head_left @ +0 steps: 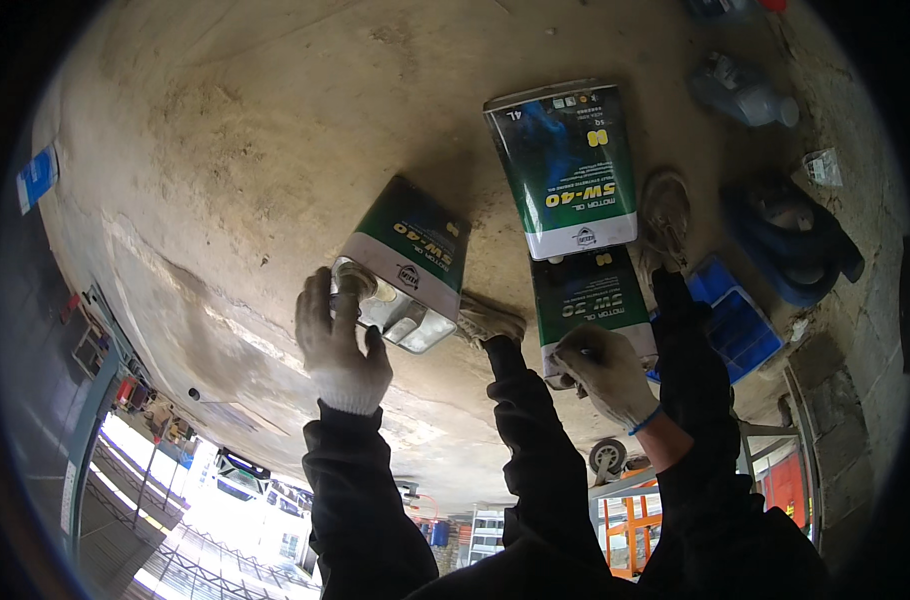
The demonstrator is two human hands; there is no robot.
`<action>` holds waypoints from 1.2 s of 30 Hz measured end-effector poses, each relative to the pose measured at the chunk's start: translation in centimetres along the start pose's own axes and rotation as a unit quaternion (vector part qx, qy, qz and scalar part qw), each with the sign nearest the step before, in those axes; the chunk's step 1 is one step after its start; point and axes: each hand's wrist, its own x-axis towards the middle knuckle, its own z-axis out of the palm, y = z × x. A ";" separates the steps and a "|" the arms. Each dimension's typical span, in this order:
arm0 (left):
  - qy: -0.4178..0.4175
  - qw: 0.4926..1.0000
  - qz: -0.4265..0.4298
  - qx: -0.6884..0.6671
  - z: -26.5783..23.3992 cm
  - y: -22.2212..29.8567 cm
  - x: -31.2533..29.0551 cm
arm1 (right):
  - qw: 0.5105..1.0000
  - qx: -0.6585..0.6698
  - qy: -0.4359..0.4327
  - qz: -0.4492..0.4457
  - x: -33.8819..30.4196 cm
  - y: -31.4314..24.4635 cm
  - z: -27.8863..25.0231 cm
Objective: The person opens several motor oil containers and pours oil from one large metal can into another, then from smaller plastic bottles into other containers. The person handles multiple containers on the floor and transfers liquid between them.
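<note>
Can top (403,318) partly behind left hand (345,350)

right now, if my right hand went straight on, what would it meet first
Most likely the green-and-white can just ahead; the right hand overlaps it in view, but depth is unclear, so they may be touching.

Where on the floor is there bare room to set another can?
Bare floor lies between the blue object at the left rim and the can at the left hand. The right side is crowded: two more cans, a shoe, a blue tray, a bottle.
</note>
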 end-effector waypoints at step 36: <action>0.002 0.995 0.095 -0.003 0.8 -2.7 0.3 | 0.999 -0.044 0.021 -0.024 0.3 1.0 -0.8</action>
